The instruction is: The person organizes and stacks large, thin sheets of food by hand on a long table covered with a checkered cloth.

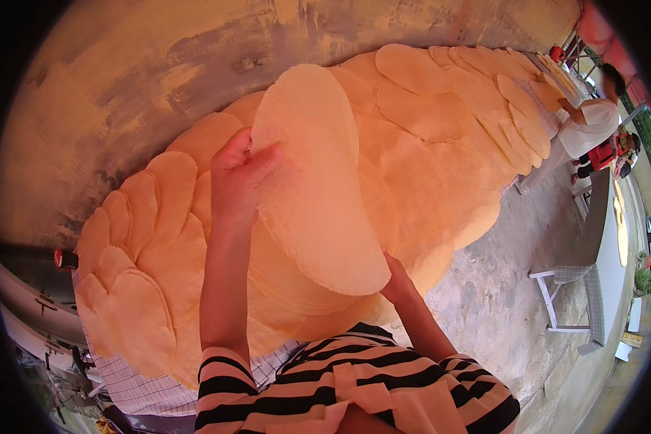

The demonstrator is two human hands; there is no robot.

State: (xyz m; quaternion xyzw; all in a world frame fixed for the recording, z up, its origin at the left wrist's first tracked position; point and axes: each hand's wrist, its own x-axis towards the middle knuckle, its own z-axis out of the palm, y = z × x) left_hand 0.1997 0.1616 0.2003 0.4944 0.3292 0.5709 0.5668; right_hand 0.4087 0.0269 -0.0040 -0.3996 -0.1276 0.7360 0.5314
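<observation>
A thin, pale flatbread sheet [314, 190] with a long curved outline is held up before me. My left hand [236, 179] grips its left edge, thumb on the near face. At the sheet's lower right corner, the fingers of my right hand [397, 279] pinch the rim; part of that hand is hidden behind it. Underneath, a broad layer of overlapping flatbreads [412, 179] covers a long table. Several more flatbreads [141, 314] overlap at the table's left end, over a checked tablecloth [141, 385].
A stained wall [157, 70] runs along the table's far side. To the right, a person in a white shirt [591, 127] holds another flatbread [548, 95]. A second cloth-covered table [602, 233] with white legs stands on the concrete floor [483, 309]. Bicycles or similar vehicles [70, 358] are at left.
</observation>
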